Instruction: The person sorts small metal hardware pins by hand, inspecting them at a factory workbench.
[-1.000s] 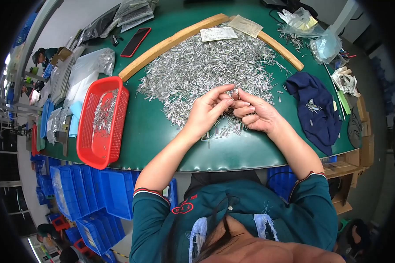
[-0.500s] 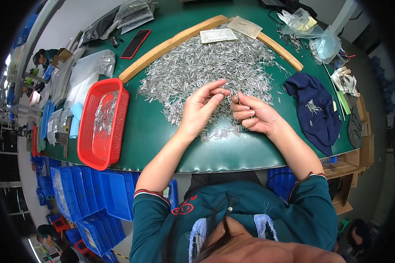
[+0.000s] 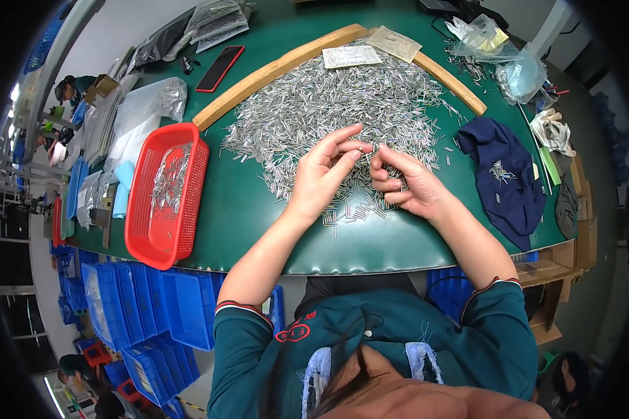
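A wide heap of small silvery metal pins point(image 3: 335, 105) is spread over the green table. Above its near part, my left hand point(image 3: 323, 174) holds thumb and fingertips in a pinch. My right hand point(image 3: 411, 185) pinches with thumb and forefinger close beside it, its other fingers curled in. The fingertips of both hands nearly meet. Whatever lies between them is too small to tell from the pins behind. Loose pins point(image 3: 356, 213) lie on the table just under the hands.
A red plastic basket point(image 3: 134, 223) with pins inside stands at left. Wooden strips point(image 3: 279, 66) border the heap, with paper slips point(image 3: 351, 57) on it. A phone point(image 3: 220, 68) lies far left. Right is a dark blue cloth point(image 3: 500, 209) bearing pins. Blue crates point(image 3: 189, 314) stand below.
The fingertips of both hands have shifted slightly, with the right thumb and forefinger closer together. The whole view has moved a little; the heap and basket look the same.
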The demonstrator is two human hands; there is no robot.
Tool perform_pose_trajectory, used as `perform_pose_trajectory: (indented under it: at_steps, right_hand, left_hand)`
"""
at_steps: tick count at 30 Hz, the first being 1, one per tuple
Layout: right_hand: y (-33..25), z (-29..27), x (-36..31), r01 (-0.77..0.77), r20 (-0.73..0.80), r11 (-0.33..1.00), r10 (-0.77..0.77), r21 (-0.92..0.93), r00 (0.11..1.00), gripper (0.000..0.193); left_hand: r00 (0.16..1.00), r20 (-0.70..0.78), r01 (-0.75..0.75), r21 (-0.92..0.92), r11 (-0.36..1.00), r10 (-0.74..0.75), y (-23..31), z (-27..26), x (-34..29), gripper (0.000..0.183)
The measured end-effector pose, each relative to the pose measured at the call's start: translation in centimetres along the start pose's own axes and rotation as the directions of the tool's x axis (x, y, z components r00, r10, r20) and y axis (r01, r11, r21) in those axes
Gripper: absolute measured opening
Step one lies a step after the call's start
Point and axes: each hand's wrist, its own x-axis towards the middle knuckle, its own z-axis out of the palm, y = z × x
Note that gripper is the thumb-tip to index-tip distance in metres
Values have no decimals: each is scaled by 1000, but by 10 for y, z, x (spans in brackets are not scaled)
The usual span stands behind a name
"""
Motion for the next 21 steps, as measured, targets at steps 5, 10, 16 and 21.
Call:
perform_pose_trajectory:
  at_steps: [5, 10, 16, 21]
  right_hand:
    - [4, 7, -1, 52, -73, 992, -61, -118, 995, 23]
    - [8, 2, 3, 108, -146, 960, -149, -259, 978, 20]
    - [8, 7, 5, 132, -206, 961, -184, -242, 961, 18]
    - [6, 2, 6, 102, -177, 977, -135, -186, 975, 16]
  left_hand:
    - [1000, -29, -5, 68, 998, 7, 0, 4, -2, 35]
    - [944, 54, -283, 643, 712, 326, -3, 2, 0, 39]
    - [908, 70, -339, 700, 628, 412, -5, 5, 0, 44]
    - [914, 103, -335, 737, 587, 391, -3, 4, -3, 53]
